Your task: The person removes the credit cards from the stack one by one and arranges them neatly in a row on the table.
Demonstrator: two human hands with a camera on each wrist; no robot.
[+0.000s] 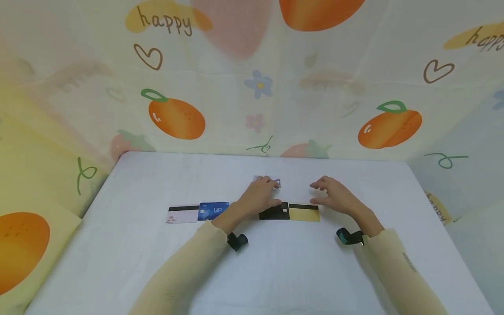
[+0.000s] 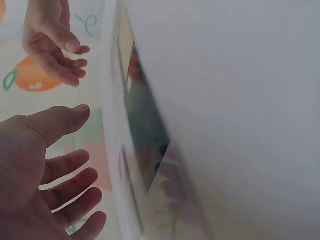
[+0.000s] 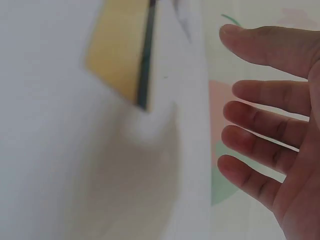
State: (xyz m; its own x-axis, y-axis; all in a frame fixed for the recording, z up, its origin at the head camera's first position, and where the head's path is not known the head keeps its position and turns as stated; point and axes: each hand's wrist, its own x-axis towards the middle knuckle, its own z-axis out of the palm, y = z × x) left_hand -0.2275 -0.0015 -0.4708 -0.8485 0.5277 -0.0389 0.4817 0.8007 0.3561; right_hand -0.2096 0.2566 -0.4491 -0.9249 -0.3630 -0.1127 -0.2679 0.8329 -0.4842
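Observation:
My left hand [image 1: 257, 196] hovers over a row of cards, its fingertips in front of a small printed card [image 1: 278, 184] lying behind the row. In the left wrist view its fingers are spread and hold nothing. From left to right, the row shows a pale card with a dark stripe [image 1: 182, 214], a blue VIP card [image 1: 208, 211], a glossy black card [image 1: 273, 212] and a gold card with a dark stripe [image 1: 304, 214]. The left hand and wrist hide the stretch between blue and black. Right of the gold card, my right hand [image 1: 334, 196] is raised with relaxed, parted fingers around nothing.
The cards lie on a white-covered table [image 1: 291, 271]. Behind it hangs a patterned curtain [image 1: 315, 109] with oranges and flowers, which also runs along the sides. Each wrist wears a dark camera mount, one on the left [image 1: 238, 241] and one on the right [image 1: 349, 236].

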